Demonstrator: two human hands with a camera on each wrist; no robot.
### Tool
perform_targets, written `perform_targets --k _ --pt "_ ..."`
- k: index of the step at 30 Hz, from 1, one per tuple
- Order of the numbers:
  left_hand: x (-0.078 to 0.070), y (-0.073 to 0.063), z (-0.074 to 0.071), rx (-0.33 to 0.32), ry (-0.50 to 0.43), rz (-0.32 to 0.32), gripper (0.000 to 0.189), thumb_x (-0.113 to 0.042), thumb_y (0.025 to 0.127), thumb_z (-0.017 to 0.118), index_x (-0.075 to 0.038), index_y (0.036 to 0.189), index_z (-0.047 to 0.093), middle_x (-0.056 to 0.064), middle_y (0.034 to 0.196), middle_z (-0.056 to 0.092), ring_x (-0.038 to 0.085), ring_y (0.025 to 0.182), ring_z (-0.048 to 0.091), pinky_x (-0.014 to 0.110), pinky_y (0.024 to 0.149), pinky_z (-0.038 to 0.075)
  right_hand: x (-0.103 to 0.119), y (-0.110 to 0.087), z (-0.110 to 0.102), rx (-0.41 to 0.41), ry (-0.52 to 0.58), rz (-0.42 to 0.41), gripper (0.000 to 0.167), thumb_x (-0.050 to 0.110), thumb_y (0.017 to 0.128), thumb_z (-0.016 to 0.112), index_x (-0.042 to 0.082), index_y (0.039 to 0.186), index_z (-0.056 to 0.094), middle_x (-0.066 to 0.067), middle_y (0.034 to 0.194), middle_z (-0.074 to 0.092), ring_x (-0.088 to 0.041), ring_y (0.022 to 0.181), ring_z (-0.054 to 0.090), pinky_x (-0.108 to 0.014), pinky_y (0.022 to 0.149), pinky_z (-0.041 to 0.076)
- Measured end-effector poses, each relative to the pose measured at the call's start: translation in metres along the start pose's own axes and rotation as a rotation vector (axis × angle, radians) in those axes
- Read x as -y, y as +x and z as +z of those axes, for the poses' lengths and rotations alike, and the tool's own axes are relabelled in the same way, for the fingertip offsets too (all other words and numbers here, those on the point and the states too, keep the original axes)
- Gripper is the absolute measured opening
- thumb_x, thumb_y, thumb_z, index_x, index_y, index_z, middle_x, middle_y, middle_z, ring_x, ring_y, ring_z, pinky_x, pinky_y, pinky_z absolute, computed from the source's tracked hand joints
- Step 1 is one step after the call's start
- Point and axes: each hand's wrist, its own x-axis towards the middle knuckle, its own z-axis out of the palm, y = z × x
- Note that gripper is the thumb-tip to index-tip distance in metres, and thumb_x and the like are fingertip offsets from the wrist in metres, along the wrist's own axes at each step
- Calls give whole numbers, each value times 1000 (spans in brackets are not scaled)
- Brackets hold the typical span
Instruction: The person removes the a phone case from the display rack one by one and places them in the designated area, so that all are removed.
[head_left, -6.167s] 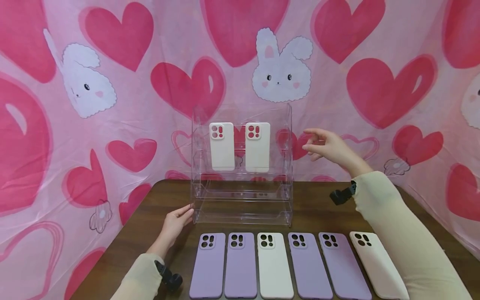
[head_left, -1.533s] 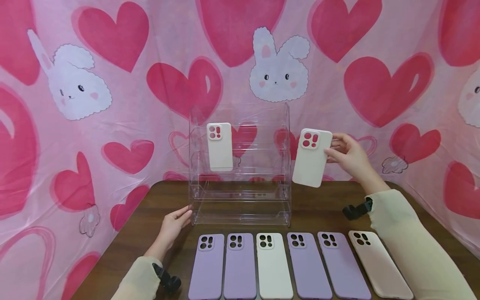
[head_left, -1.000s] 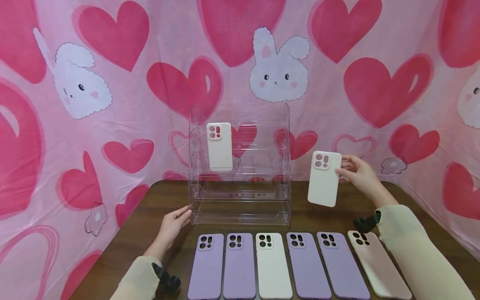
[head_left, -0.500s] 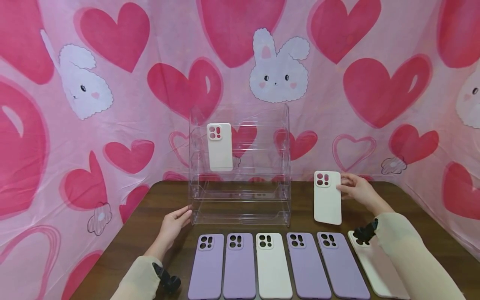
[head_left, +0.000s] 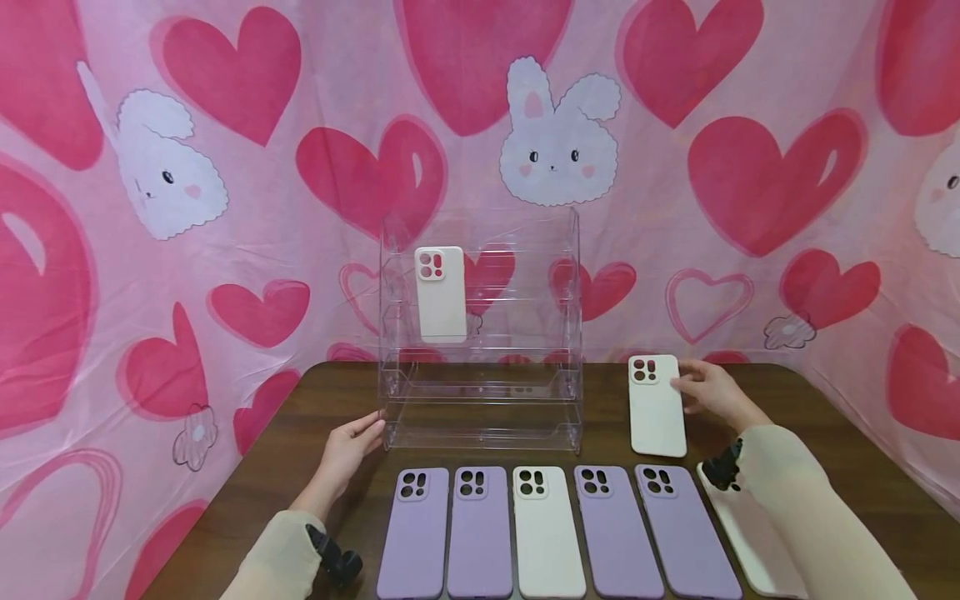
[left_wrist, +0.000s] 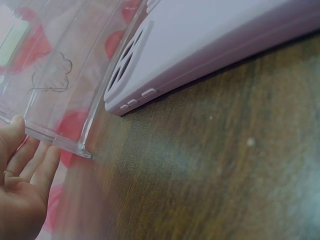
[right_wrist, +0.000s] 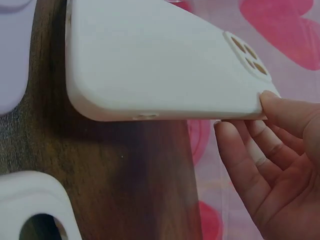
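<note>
My right hand (head_left: pixel 716 392) pinches a white phone case (head_left: pixel 657 408) by its right edge, camera cutouts at the top. In the right wrist view the thumb (right_wrist: pixel 287 112) lies on the case's back and the fingers are behind its edge; the case tilts above the wooden table. My left hand (head_left: pixel 347 454) holds the lower left edge of a clear tiered display stand (head_left: pixel 480 437), thumb on one side and fingers on the other in the left wrist view. Another white phone case (head_left: pixel 441 300) stands upright in the left part of an upper tier.
A row of phone cases lies along the table's front: purple cases (head_left: pixel 412 533), a white case (head_left: pixel 549 533) among them, and a white case (head_left: pixel 753 542) at the right end, partly under my right sleeve. A pink heart-print cloth (head_left: pixel 480 167) hangs behind the wooden table (head_left: pixel 277 458).
My right hand, empty at first, has taken the right-hand white phone case out of the stand, moved it right and lowered it toward the table. My left hand has stayed at the stand.
</note>
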Motion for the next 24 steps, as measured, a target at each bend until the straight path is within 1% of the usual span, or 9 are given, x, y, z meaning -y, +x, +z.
perform_targets --k 8,14,17,22,24 --pt "0 1 0 3 16 -11 38 -8 93 54 10 126 48 24 130 46 34 111 51 30 87 49 -4 2 5 -6 -7 17 59 13 94 54 -15 135 23 -27 104 53 -23 78 61 -39 63 58" --pt "-1 1 0 5 9 -2 39 -8 93 54 12 126 48 25 130 46 35 112 50 31 88 49 -8 6 8 -10 -16 18 61 14 94 53 -15 137 20 -27 103 54 -19 74 60 -36 57 58" --pt "0 1 0 6 1 7 39 -6 93 54 13 126 46 26 129 45 35 114 48 31 88 49 -8 6 9 -1 -9 27 61 13 95 52 -15 138 19 -28 104 52 -18 74 59 -36 58 58" --pt "1 2 0 3 4 -2 38 -5 93 53 13 126 47 25 129 46 35 113 49 30 87 49 -7 6 11 34 -16 37 60 8 95 50 -13 139 16 -27 107 46 -17 76 55 -34 59 58" --pt "1 2 0 4 3 -7 38 -5 93 53 12 126 47 24 129 46 34 113 50 30 87 49 -6 6 11 58 -18 35 61 6 94 50 -14 139 14 -30 111 44 -18 77 54 -33 59 57"
